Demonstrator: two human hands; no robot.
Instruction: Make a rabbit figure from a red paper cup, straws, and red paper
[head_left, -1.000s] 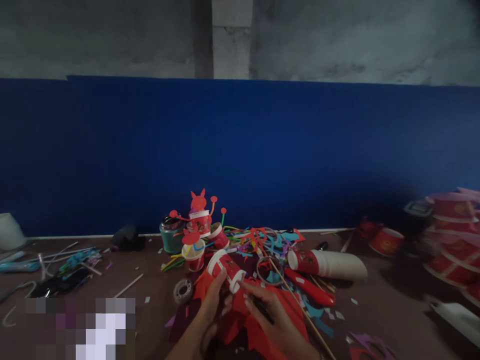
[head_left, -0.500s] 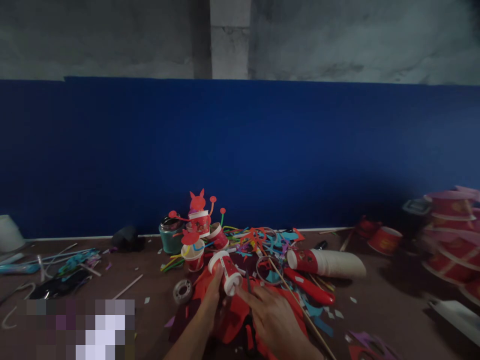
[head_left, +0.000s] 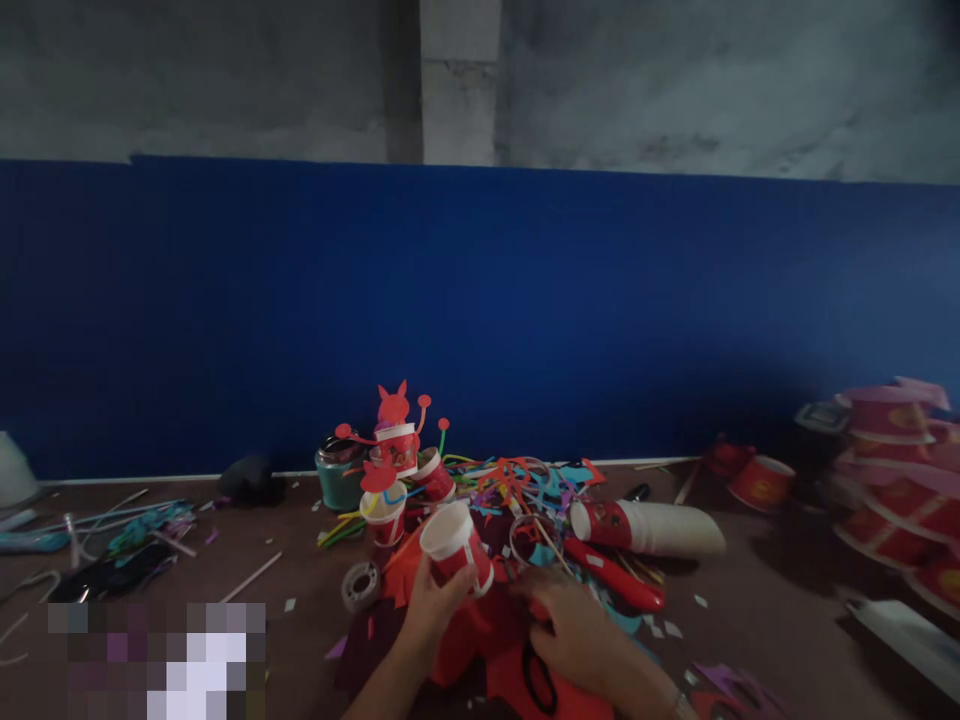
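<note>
My left hand is closed around a red-and-white paper cup, tilted so that its open white rim faces up and to the left. To its right, my right hand is blurred, fingers curled over a pair of scissors. A dark handle loop of the scissors shows below the palm; the blades are mostly hidden. Red paper lies beneath both hands. Just beyond the held cup stands another paper cup with a red paper head and pipe-cleaner arms.
A roll of tape lies left of my hands. Behind are a teal jar, a red cat-like cup figure and piled paper scraps. To the right lie a stack of paper cups and a red tool.
My left hand has turned the cup, so its open rim now shows instead of its base. My right hand has moved right, away from the cup, and the scissors have shifted and turned under it.
</note>
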